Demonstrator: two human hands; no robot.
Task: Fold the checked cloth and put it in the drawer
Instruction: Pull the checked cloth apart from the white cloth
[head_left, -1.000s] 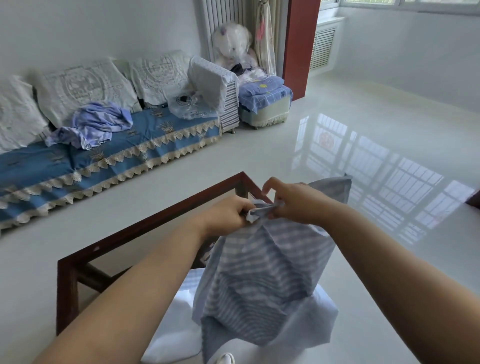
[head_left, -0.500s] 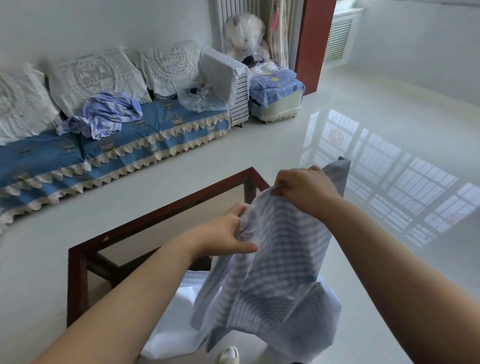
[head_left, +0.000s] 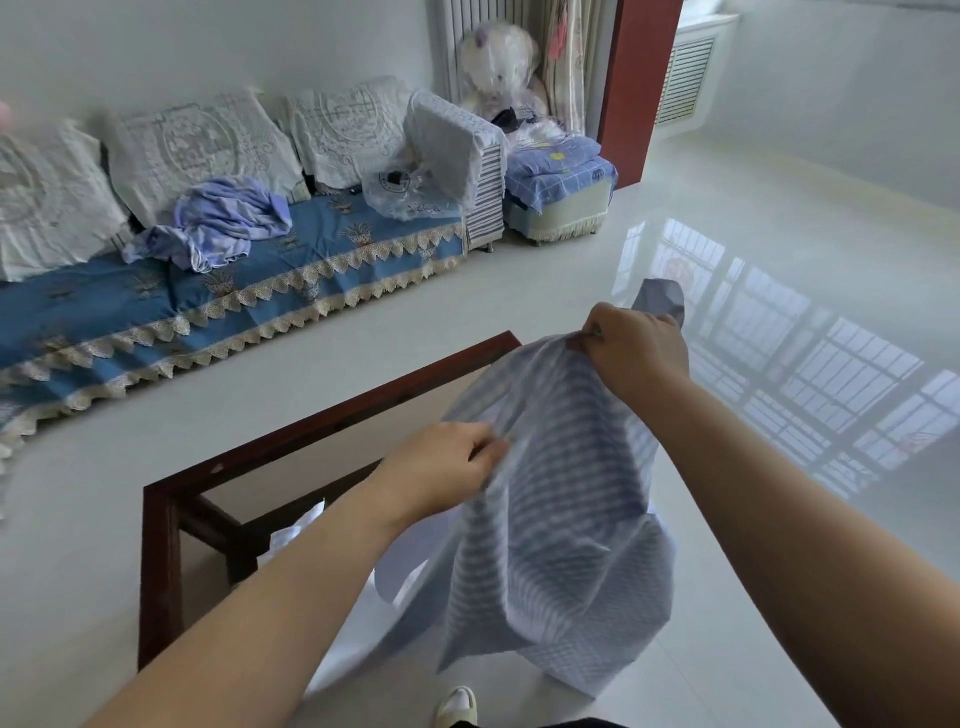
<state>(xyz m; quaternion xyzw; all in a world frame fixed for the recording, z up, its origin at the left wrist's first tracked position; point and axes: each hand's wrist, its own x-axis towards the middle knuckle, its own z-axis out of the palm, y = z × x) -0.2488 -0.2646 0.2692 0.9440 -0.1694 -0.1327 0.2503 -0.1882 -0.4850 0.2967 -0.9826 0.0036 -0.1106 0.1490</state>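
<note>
now | both hands: left hand (head_left: 447, 462) and right hand (head_left: 636, 348) each pinch checked cloth (head_left: 561, 530) | hanging

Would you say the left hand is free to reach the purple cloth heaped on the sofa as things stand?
Probably not. The left hand is pinching the checked cloth, and the purple cloth lies across open floor beyond the wooden table, seemingly well past arm's reach.

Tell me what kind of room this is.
Most likely a home living room: a sofa with a blue lace-trimmed cover and white cushions, a wooden-framed coffee table, and a plush bear by the radiator.
</note>
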